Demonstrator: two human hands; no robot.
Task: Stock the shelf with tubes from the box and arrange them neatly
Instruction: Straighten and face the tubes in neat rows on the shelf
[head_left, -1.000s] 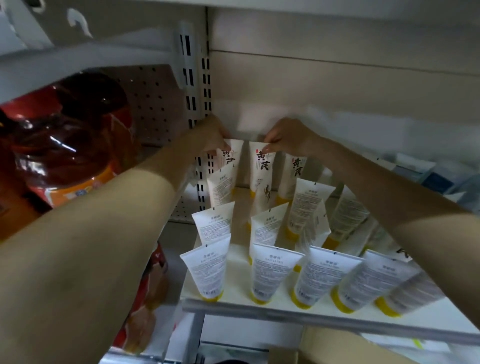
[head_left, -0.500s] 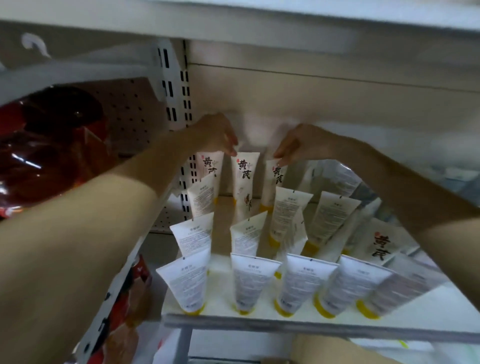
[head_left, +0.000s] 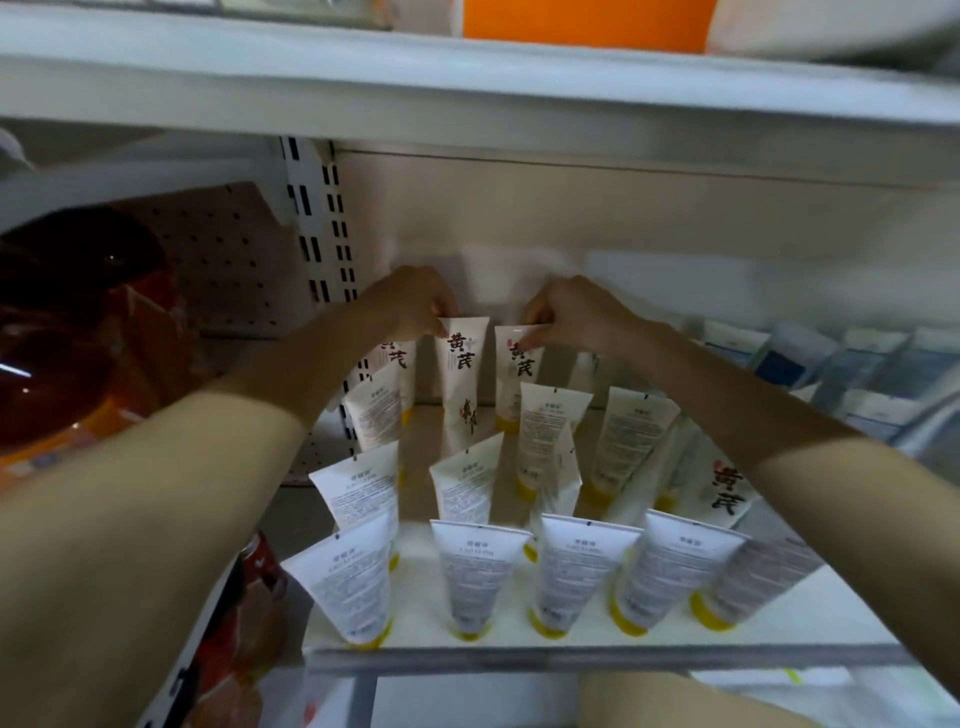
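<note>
Your left hand (head_left: 415, 304) pinches the crimped top of the centre back tube (head_left: 464, 384), which stands cap-down at the rear of the shelf (head_left: 571, 657). Just beside it, your right hand (head_left: 576, 314) pinches the neighbouring tube (head_left: 519, 364). The front-row tubes (head_left: 470, 577) stand nearer you.

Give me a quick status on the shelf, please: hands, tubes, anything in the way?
Left hand pinching top of middle back-row tube. Right hand pinching its right neighbour. Right-side tube leaning, label forward; nothing blocks the hands.
</note>
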